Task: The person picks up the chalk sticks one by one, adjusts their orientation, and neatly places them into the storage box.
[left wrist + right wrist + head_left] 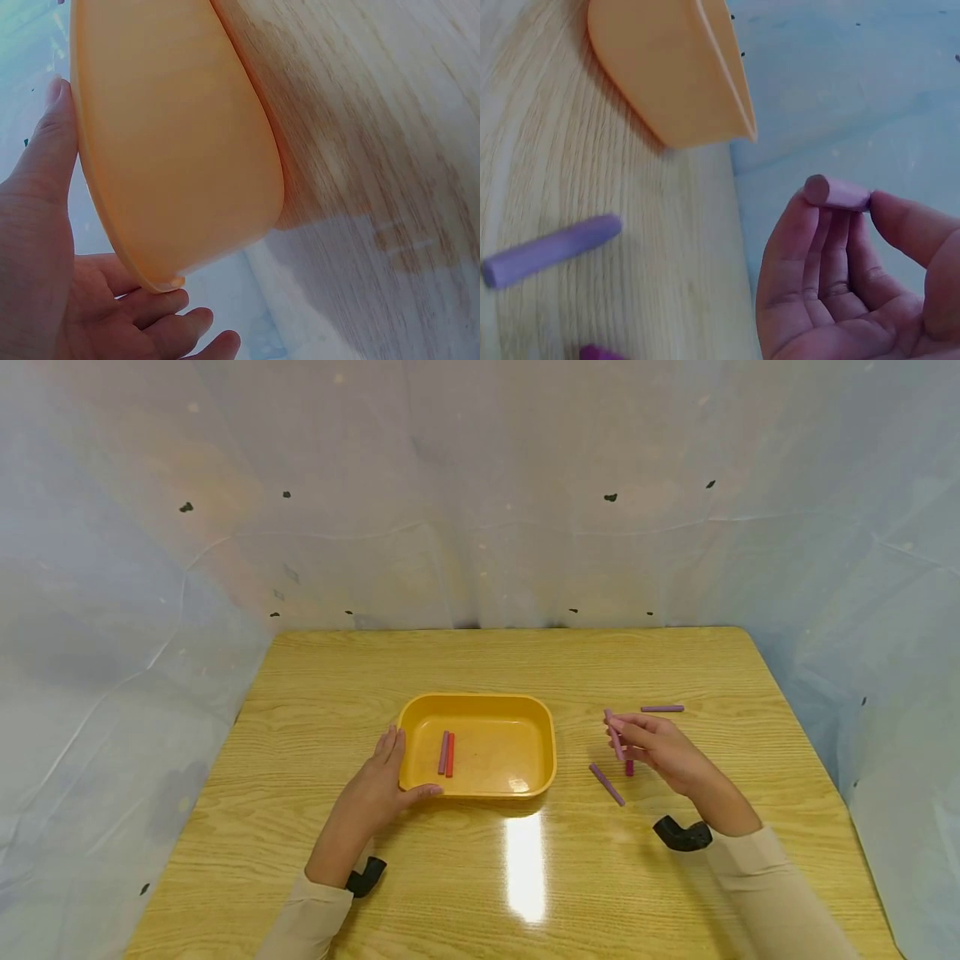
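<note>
My right hand (667, 753) pinches a light purple chalk stick (614, 735) between thumb and fingertips, above the table; in the right wrist view the chalk's round end faces the camera. Under and beside that hand lie a purple chalk stick (607, 785) and a magenta one (630, 767), partly hidden by the hand. Another purple stick (662, 708) is farther back. My left hand (378, 787) rests against the near left corner of a yellow tray (480, 794), thumb along the front rim and fingers spread up the left side. Inside the tray lie a purple chalk stick (443, 752) and a red one (450, 755).
The wooden table (337, 677) has a bright light reflection in front of the tray. Pale sheeting (480, 568) hangs behind the table and at both sides. Black curved straps (682, 835) show at the wrists.
</note>
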A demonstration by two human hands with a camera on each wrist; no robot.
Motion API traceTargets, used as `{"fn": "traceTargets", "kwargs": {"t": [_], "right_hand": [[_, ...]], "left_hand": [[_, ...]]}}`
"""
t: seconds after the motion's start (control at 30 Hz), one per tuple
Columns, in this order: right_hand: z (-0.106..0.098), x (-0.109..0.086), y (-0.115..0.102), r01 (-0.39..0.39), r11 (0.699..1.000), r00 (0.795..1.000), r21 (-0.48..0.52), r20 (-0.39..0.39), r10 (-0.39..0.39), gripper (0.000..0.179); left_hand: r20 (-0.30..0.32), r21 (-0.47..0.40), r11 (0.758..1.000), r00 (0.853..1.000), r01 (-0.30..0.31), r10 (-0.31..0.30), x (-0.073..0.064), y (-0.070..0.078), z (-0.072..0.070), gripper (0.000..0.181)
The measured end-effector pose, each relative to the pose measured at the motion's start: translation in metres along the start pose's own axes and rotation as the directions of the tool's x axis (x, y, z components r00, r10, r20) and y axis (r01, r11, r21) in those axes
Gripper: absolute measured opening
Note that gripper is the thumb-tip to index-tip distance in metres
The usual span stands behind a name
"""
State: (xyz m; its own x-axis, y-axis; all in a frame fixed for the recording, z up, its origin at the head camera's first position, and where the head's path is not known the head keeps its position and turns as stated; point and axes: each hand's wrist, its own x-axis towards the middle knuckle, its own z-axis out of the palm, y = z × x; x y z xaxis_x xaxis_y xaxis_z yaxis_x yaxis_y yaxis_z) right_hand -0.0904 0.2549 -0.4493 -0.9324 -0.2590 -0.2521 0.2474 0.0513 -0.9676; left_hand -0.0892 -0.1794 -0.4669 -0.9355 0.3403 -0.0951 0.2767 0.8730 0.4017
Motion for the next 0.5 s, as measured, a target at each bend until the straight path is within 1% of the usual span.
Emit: {"fn": "traceTargets", "kwargs": {"t": [0.27,0.5], "right_hand": [[0.015,0.005,-0.008,-0.011,1.0,1.0,0.011,-0.003,0.011,0.031],[0.027,0.013,-0.01,0.007,1.0,1.0,-0.012,0.009,-0.007,0.033]], "left_hand": [[-0.005,0.003,1.0,1.0,-0.006,0.006,0.0,0.0,0.001,0.116],[-0.003,0.0,1.0,1.0,-0.003,0.003,0.0,-0.001,0.001,0.116]]}}
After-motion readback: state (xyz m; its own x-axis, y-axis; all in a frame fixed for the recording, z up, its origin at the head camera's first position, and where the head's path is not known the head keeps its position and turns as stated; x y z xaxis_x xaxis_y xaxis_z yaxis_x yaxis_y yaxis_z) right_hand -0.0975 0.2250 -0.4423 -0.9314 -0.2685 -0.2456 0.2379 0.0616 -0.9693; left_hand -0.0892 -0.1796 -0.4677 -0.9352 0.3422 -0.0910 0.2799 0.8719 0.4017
